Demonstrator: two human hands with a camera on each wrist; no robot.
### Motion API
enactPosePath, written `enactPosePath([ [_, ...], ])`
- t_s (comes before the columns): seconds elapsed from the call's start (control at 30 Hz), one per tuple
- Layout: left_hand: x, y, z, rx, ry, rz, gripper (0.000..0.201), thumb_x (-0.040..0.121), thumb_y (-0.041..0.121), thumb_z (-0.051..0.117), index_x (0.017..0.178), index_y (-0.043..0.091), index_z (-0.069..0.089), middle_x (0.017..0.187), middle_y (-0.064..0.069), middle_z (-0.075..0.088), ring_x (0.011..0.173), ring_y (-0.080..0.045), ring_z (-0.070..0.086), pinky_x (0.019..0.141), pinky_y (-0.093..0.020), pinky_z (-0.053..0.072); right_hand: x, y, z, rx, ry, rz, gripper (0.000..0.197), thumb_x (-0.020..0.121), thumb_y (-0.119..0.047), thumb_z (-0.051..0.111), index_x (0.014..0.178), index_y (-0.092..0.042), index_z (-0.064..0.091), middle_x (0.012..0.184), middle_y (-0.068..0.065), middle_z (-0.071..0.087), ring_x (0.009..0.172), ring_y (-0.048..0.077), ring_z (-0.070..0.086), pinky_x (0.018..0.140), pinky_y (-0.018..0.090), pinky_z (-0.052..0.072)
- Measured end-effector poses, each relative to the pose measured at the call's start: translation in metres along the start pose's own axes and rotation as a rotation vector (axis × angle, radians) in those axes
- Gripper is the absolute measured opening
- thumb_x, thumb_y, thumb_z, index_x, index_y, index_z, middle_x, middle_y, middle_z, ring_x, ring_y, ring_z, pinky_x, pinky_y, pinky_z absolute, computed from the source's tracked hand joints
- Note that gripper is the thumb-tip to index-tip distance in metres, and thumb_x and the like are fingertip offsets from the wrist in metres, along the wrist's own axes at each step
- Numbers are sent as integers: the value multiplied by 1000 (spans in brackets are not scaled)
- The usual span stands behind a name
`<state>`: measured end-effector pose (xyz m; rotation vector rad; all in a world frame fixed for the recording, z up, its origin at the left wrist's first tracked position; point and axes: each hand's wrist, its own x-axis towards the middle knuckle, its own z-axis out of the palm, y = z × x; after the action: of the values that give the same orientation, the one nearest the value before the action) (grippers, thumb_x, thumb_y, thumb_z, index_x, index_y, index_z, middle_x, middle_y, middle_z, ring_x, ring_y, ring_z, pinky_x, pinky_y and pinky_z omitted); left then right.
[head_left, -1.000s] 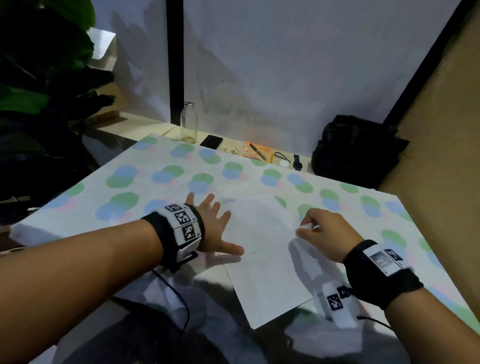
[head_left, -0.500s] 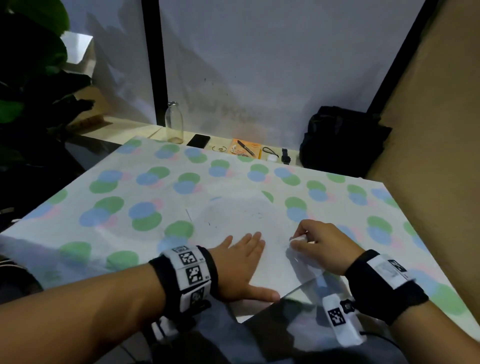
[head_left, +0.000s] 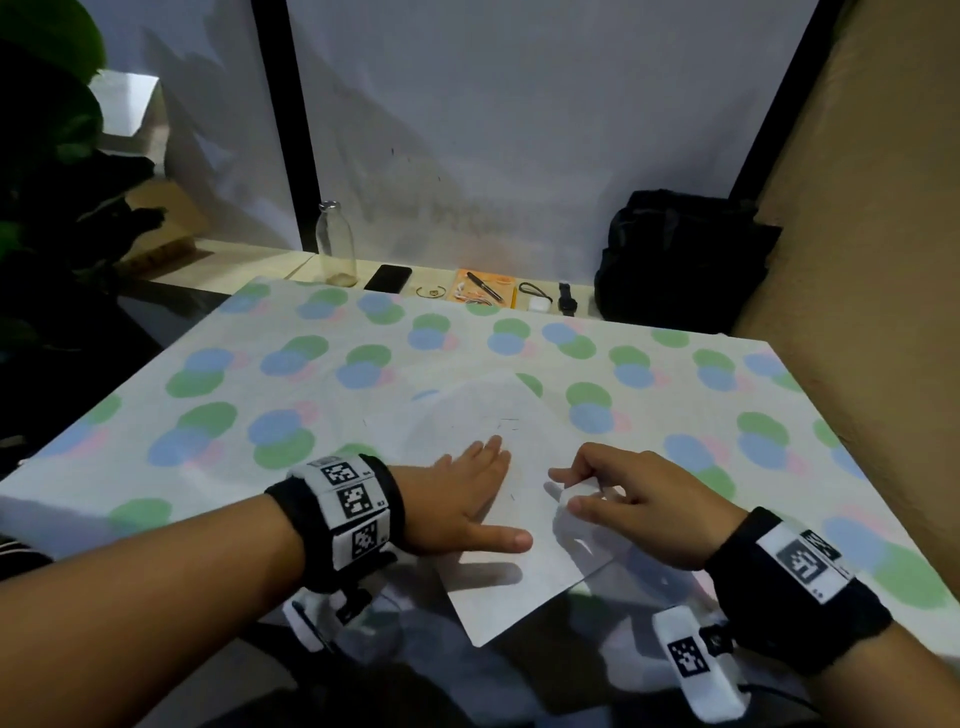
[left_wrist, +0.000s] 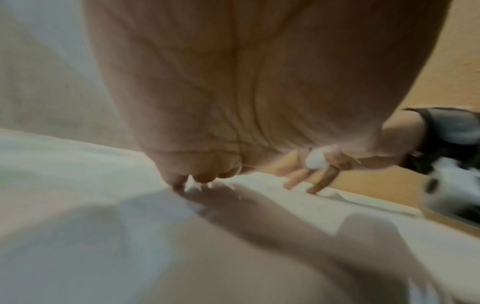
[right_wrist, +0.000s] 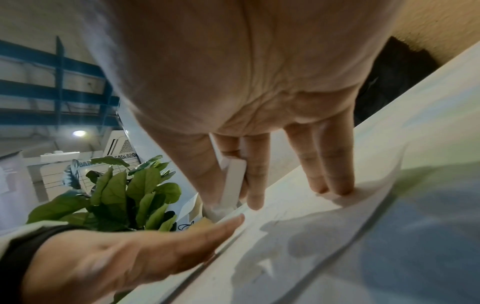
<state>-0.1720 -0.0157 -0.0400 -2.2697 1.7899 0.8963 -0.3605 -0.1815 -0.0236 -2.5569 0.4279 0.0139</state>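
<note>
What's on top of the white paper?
Left hand lies flat on the paper; right hand, pinching a small white block, rests fingertips there. Anything beneath them is hidden.

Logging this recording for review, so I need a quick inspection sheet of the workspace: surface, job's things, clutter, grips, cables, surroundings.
Surface: table under a dotted cover, flat; near edge in shadow.
Job's things: white sheet lies skewed on the cover; small white block, likely an eraser, is at the sheet.
Clutter: bottle, phone, pen and watch in a row at the far edge, off the cover.
Grips: left hand flat on the sheet, fingers straight; right hand pinches the white block, two fingers resting on the sheet.
Cables: thin dark cable trails from the right wrist unit.
Surroundings: white wall behind, black bag far right, leafy plant at left.
</note>
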Motion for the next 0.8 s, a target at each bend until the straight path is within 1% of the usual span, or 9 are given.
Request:
enactPosePath([
  [0.07, 1, -8, -16, -16, 39, -44, 107, 92, 76, 33, 159, 10, -19, 165, -8, -28, 155, -23, -18, 127, -46, 1, -2, 4, 2, -4, 8, -11, 12, 97, -41, 61, 95, -35, 51, 136, -29, 58, 116, 0, 61, 92, 32, 51],
  [0.13, 0, -28, -31, 43, 86, -161, 109, 90, 78, 29, 160, 7, -15, 166, -11, -25, 155, -25, -14, 127, -46, 4, -3, 7, 6, -50, 13, -18, 12, 98, -41, 59, 98, -35, 48, 138, -30, 56, 112, 1, 63, 86, 25, 48],
  [0.17, -3, -39, -36, 96, 80, -234, 113, 85, 81, 25, 160, 6, -11, 167, -13, -21, 156, -26, -11, 127, -47, 6, -3, 8, 8, -72, 12, -17, 12, 98, -41, 58, 97, -37, 47, 137, -30, 57, 107, 1, 64, 81, 21, 45],
  [0.23, -11, -54, -35, 179, 6, -324, 121, 76, 87, 19, 161, 6, -8, 167, -15, -19, 157, -27, -6, 127, -48, 6, -2, 7, 11, -112, 19, -14, 14, 98, -44, 56, 96, -40, 42, 136, -24, 60, 102, 6, 64, 79, 23, 43],
  [0.37, -20, -42, -8, 165, -67, -180, 123, 75, 91, 19, 159, 10, -19, 164, -11, -28, 155, -25, -15, 127, -47, -1, 4, 1, 16, -135, 19, 22, 15, 93, -56, 47, 97, -42, 41, 118, -4, 70, 103, 19, 65, 86, 43, 52],
  [0.5, -12, -12, 5, 75, -31, 58, 110, 87, 83, 30, 159, 16, -19, 166, -3, -27, 154, -15, -19, 127, -46, -3, 15, -4, 18, -185, -15, 48, 11, 99, -42, 52, 98, -35, 44, 107, -2, 67, 96, 22, 61, 85, 42, 49],
  [0.6, -4, -21, -14, 13, 40, -8, 113, 83, 83, 27, 159, 15, -20, 165, -4, -27, 154, -17, -17, 127, -45, -2, 21, -4, 15, -183, -25, 43, 12, 98, -43, 53, 99, -33, 47, 113, -1, 69, 98, 20, 63, 85, 41, 51],
  [0.73, 3, -51, -29, 155, 15, -212, 131, 63, 94, 11, 160, 11, -15, 166, -7, -25, 156, -24, -14, 126, -52, 1, 26, -2, 8, -180, -64, 19, 19, 99, -42, 55, 85, -36, 43, 98, -5, 69, 68, 5, 53, 69, 29, 47],
  [0.8, 1, -50, -25, 126, -68, -135, 113, 78, 88, 18, 160, 19, -17, 163, 2, -30, 153, -18, -20, 125, -51, -5, 30, -2, 4, -187, -105, 28, 15, 99, -42, 55, 89, -35, 47, 99, -4, 69, 74, 11, 55, 75, 35, 51],
])
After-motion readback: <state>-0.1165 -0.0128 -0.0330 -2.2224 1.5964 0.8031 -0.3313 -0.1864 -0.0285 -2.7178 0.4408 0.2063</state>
